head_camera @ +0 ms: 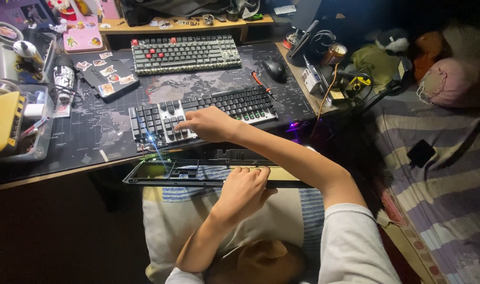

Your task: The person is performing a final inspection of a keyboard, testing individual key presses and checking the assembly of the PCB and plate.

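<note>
Nearest the camera, the left hand (243, 189) is laid palm down over a pale cushion (198, 221) on the lap, its fingers curled over the near edge of a dark, empty keyboard frame (161, 174) and holding it steady. The frame is seen lying flat across the lap, just below the desk edge; its right part is hidden behind the hand and forearm.

Farther out, the right arm is stretched across to the left, and the right hand (208, 123) is set on a black keyboard (219, 108) lying aslant on the dark desk mat (93, 131). The fingertips are pressed among the keys at its left half; whether a keycap is pinched cannot be told. A small blue-white glare is seen at the keyboard's near left edge.

Beyond it, a second keyboard (184, 52) with red keys, a black mouse (275, 68) and a red-handled tool (261, 83) are made out.
</note>
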